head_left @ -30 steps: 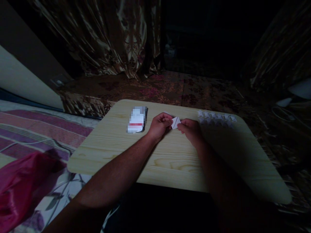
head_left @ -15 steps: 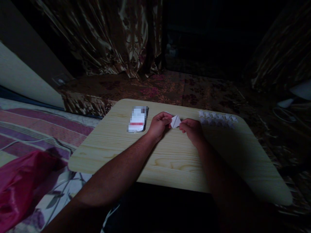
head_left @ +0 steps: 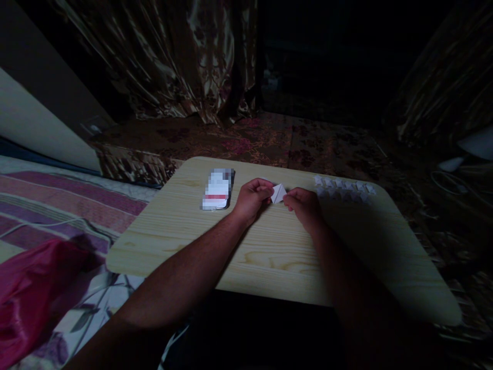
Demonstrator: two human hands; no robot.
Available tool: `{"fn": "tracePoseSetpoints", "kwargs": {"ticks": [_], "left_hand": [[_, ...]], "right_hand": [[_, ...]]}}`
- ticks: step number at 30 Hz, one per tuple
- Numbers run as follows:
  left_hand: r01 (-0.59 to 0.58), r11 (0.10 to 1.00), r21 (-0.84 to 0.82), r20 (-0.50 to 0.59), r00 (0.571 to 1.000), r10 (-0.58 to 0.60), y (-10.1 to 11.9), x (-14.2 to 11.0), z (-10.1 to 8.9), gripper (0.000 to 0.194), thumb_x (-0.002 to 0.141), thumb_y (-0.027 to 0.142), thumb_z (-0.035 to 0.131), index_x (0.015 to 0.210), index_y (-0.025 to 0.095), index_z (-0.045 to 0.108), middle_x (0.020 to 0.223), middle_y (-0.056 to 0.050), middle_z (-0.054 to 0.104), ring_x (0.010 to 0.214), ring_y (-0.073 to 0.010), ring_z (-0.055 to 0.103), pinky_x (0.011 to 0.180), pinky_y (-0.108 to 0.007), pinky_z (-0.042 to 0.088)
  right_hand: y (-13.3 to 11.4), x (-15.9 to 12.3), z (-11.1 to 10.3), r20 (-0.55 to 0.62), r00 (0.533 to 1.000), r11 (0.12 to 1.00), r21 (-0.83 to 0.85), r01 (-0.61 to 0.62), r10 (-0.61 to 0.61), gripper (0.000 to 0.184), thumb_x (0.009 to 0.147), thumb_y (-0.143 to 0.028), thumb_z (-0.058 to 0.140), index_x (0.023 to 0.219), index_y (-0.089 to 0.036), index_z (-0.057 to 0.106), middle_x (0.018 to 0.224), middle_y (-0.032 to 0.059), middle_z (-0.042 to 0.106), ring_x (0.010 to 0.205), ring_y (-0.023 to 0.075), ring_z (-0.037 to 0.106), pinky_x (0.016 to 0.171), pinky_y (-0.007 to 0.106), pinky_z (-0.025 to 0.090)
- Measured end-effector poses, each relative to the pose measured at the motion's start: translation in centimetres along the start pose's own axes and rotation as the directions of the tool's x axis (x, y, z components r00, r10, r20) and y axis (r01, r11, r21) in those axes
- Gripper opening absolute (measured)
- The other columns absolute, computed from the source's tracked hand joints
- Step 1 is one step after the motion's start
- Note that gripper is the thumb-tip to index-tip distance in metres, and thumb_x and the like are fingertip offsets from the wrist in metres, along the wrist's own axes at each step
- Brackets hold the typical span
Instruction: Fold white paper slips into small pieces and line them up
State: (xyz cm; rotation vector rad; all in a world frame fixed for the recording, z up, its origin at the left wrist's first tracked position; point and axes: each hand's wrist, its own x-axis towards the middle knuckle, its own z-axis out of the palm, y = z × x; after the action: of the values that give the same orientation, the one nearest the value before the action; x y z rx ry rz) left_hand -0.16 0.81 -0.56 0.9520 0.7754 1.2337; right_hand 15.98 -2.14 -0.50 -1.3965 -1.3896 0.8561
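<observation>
A small folded piece of white paper (head_left: 279, 193), diamond-shaped with a crease line across it, is held just above the table (head_left: 185, 241). My left hand (head_left: 252, 198) pinches its left corner between thumb and fingers. At the right corner, my right hand (head_left: 304, 205) is closed with thumb and fingertips on the paper's edge. Two rows of small folded white paper pieces (head_left: 344, 189) lie at the table's far right, beyond my right hand. To the left of my left hand lies a phone (head_left: 216, 190) with its screen lit and blurred out.
Left of the table is a bed with a striped cover (head_left: 77, 200) and a pink cloth or bag (head_left: 42, 293). Patterned curtains (head_left: 208, 61) hang behind. A white cable (head_left: 449, 182) and a pale lamp-like object (head_left: 477, 144) are at the right.
Both hands stay nearly in place around the folded paper. My right fingertips shifted slightly right, off the paper's face to its right corner. The phone and paper rows stay put.
</observation>
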Motion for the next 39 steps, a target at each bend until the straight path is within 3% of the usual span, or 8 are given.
{"fn": "tracePoseSetpoints", "kwargs": {"ticks": [4, 7, 22, 34, 39], "left_hand": [[0.025, 1.000, -0.003, 0.080, 0.996, -0.025, -0.20, -0.03, -0.02, 0.026, 0.062, 0.022, 0.079, 0.083, 0.013, 0.066, 0.065, -0.001, 0.064, 0.051, -0.0077, 0.052, 0.051, -0.021, 0.039], [0.046, 0.999, 0.020, 0.109, 0.993, -0.048, -0.41, -0.05, -0.06, 0.022, 0.064, 0.025, 0.079, 0.075, 0.013, 0.063, 0.060, 0.001, 0.061, 0.048, -0.0074, 0.051, 0.049, -0.021, 0.037], [0.010, 0.993, 0.117, 0.095, 0.995, -0.021, -0.42, -0.18, 0.03, 0.023, 0.066, 0.030, 0.078, 0.067, 0.015, 0.061, 0.053, 0.001, 0.058, 0.047, -0.0082, 0.049, 0.048, -0.022, 0.035], [0.002, 0.994, 0.113, 0.108, 0.994, -0.014, -0.47, -0.17, -0.01, 0.025, 0.067, 0.033, 0.077, 0.066, 0.015, 0.060, 0.052, 0.002, 0.056, 0.046, -0.0080, 0.048, 0.049, -0.022, 0.035], [0.028, 0.991, 0.131, 0.070, 0.997, -0.037, -0.52, -0.10, -0.18, 0.022, 0.069, 0.035, 0.073, 0.069, 0.015, 0.063, 0.052, 0.002, 0.056, 0.045, -0.0078, 0.046, 0.046, -0.021, 0.033]], "right_hand": [[-0.18, 0.00, -0.16, -0.038, 0.999, 0.999, 0.001, 0.038, -0.038, 0.017, 0.070, -0.034, 0.061, 0.068, -0.017, 0.063, 0.056, -0.0012, 0.060, 0.051, 0.0120, 0.051, 0.050, 0.024, 0.036], [-0.35, -0.01, -0.23, -0.039, 0.998, 0.999, 0.009, 0.044, -0.043, 0.017, 0.072, -0.034, 0.060, 0.067, -0.017, 0.063, 0.055, -0.0019, 0.058, 0.050, 0.0116, 0.050, 0.050, 0.024, 0.036], [0.07, 0.05, -0.01, -0.029, 0.997, 0.995, -0.065, 0.071, -0.073, 0.017, 0.072, -0.035, 0.062, 0.068, -0.018, 0.061, 0.056, -0.0023, 0.058, 0.052, 0.0124, 0.051, 0.051, 0.024, 0.036], [-0.12, 0.08, 0.06, -0.044, 0.997, 0.998, -0.005, 0.055, -0.056, 0.019, 0.073, -0.035, 0.063, 0.066, -0.018, 0.061, 0.052, -0.0037, 0.055, 0.048, 0.0105, 0.047, 0.047, 0.023, 0.032], [0.14, 0.25, 0.15, -0.060, 0.996, 0.996, 0.064, 0.065, -0.061, 0.025, 0.076, -0.041, 0.063, 0.078, -0.017, 0.066, 0.058, -0.0014, 0.060, 0.052, 0.0120, 0.053, 0.049, 0.024, 0.039]]}}
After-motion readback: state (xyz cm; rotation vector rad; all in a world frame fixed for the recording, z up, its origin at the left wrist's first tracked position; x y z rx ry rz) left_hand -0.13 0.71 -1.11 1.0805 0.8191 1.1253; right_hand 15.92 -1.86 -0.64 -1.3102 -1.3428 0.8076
